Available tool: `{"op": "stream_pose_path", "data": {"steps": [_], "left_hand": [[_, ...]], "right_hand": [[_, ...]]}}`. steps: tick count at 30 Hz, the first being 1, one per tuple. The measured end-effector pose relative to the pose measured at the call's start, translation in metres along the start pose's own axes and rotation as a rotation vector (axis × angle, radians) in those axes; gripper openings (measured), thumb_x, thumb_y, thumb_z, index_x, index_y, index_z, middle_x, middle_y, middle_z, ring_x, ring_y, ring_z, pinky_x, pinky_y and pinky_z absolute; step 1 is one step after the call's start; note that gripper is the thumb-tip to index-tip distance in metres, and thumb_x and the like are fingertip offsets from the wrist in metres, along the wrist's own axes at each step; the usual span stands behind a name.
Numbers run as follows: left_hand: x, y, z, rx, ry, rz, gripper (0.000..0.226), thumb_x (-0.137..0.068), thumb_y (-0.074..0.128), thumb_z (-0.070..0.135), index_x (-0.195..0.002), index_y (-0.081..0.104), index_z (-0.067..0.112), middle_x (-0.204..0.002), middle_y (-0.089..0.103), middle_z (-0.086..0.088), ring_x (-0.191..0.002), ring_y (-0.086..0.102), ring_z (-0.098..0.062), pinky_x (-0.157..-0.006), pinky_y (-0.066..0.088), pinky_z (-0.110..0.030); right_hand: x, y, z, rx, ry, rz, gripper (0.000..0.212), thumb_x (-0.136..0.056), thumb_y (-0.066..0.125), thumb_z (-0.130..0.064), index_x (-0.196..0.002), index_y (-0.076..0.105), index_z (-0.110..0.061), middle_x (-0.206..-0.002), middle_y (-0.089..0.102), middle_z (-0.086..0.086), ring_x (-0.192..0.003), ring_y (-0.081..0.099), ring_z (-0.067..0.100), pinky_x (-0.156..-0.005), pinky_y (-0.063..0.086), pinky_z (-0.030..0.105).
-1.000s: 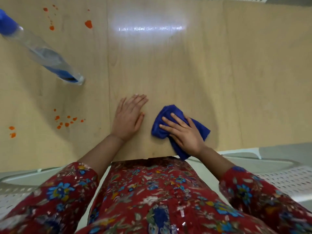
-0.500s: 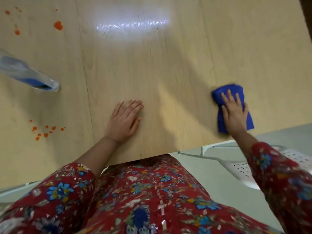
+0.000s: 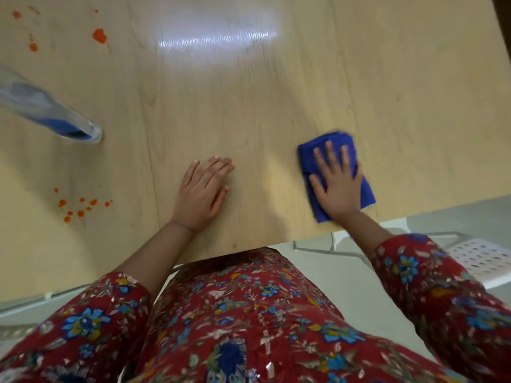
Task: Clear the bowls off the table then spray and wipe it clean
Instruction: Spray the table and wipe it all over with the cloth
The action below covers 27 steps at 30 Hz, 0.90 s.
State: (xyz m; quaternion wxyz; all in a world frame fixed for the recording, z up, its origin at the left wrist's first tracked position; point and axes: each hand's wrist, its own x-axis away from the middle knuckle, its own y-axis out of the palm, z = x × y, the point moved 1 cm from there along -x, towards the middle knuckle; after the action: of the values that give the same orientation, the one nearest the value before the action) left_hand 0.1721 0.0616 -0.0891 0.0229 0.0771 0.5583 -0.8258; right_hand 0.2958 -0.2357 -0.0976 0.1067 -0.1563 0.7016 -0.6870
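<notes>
Blue cloth (image 3: 367, 193) flat nr table (image 3: 276, 106) edge; spray bottle (image 3: 47, 114) far left.

Dining or canteen space: laminate table (image 3: 276, 106), white perforated chair (image 3: 481, 261)

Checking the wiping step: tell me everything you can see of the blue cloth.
The blue cloth is soft-looking fabric, folded into a rough rectangle. It lies flat on the wooden table near its front edge. The right hand presses on it with spread, straight fingers, covering its middle. Its far edge looks blurred.
</notes>
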Motion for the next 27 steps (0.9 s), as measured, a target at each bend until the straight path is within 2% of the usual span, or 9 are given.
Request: {"op": "stream_pose_path", "data": {"steps": [3,5,10,12,16,19,21,25,27], "left_hand": [[0.017,-0.014,-0.007,0.038,-0.101,0.058,0.043,-0.098,0.038,0.025,-0.138,0.048,0.012,-0.144,0.048,-0.004,-0.139,0.036,-0.019,-0.117,0.017,-0.041],[0.035,-0.021,-0.014,0.051,-0.159,0.06,0.043,-0.098,0.039,0.025,-0.138,0.047,0.013,-0.144,0.048,-0.004,-0.139,0.036,-0.02,-0.117,0.018,-0.043],[0.08,-0.034,-0.036,0.009,-0.308,0.053,0.043,-0.096,0.037,0.024,-0.135,0.051,0.012,-0.142,0.051,-0.005,-0.138,0.038,-0.022,-0.114,0.022,-0.048],[0.092,-0.039,-0.047,-0.024,-0.391,0.077,0.043,-0.094,0.038,0.021,-0.134,0.051,0.01,-0.141,0.052,-0.006,-0.137,0.039,-0.022,-0.114,0.02,-0.045],[0.111,-0.041,-0.066,-0.035,-0.474,0.1,0.045,-0.091,0.04,0.018,-0.134,0.051,0.009,-0.142,0.05,-0.008,-0.135,0.04,-0.025,-0.113,0.021,-0.047],[0.114,-0.038,-0.07,-0.021,-0.536,0.17,0.043,-0.09,0.042,0.014,-0.131,0.053,0.006,-0.14,0.051,-0.012,-0.133,0.041,-0.028,-0.112,0.024,-0.049],[0.112,-0.037,-0.07,-0.026,-0.548,0.195,0.042,-0.091,0.043,0.012,-0.13,0.054,0.005,-0.14,0.051,-0.012,-0.133,0.042,-0.028,-0.112,0.024,-0.049],[0.114,-0.036,-0.072,-0.008,-0.55,0.179,0.043,-0.091,0.04,0.015,-0.132,0.053,0.007,-0.141,0.05,-0.01,-0.135,0.039,-0.025,-0.114,0.022,-0.047],[0.115,-0.036,-0.073,0.008,-0.565,0.166,0.044,-0.091,0.038,0.016,-0.132,0.053,0.008,-0.142,0.05,-0.009,-0.136,0.039,-0.025,-0.115,0.022,-0.049]], "right_hand": [[0.058,0.007,-0.044,-0.001,-0.603,-0.111,0.054,-0.099,0.03,-0.049,-0.151,0.025,-0.036,-0.161,0.018,-0.005,-0.149,0.012,0.027,-0.113,0.017,0.058],[0.059,0.003,-0.034,0.003,-0.765,-0.147,0.051,-0.1,0.031,-0.047,-0.15,0.026,-0.038,-0.16,0.021,-0.008,-0.149,0.014,0.023,-0.114,0.015,0.056],[-0.047,-0.007,-0.038,-0.094,0.135,-0.005,0.056,-0.098,0.023,-0.049,-0.152,0.016,-0.039,-0.162,0.014,-0.008,-0.149,0.01,0.022,-0.114,0.014,0.06],[-0.073,-0.006,-0.086,-0.097,0.126,-0.015,0.059,-0.095,0.017,-0.052,-0.153,0.014,-0.038,-0.162,0.009,-0.008,-0.15,0.006,0.024,-0.114,0.011,0.06],[-0.009,0.008,-0.183,-0.048,-0.677,-0.116,0.054,-0.098,0.025,-0.048,-0.151,0.024,-0.038,-0.161,0.016,-0.006,-0.15,0.009,0.026,-0.112,0.015,0.063],[0.027,0.005,-0.147,-0.016,-1.251,-0.241,0.049,-0.102,0.03,-0.045,-0.15,0.024,-0.041,-0.16,0.016,-0.014,-0.15,0.006,0.019,-0.116,0.009,0.057],[-0.009,0.004,-0.113,-0.034,-1.135,-0.154,0.048,-0.1,0.034,-0.042,-0.148,0.031,-0.04,-0.159,0.023,-0.011,-0.149,0.014,0.02,-0.115,0.014,0.057],[-0.099,-0.005,-0.139,-0.074,-0.406,-0.022,0.052,-0.089,0.043,-0.045,-0.139,0.045,-0.03,-0.151,0.039,0.003,-0.141,0.028,0.035,-0.106,0.026,0.06],[-0.107,-0.007,-0.188,-0.083,-0.381,-0.017,0.056,-0.089,0.042,-0.047,-0.143,0.041,-0.033,-0.155,0.033,0.0,-0.145,0.021,0.034,-0.111,0.016,0.062]]}}
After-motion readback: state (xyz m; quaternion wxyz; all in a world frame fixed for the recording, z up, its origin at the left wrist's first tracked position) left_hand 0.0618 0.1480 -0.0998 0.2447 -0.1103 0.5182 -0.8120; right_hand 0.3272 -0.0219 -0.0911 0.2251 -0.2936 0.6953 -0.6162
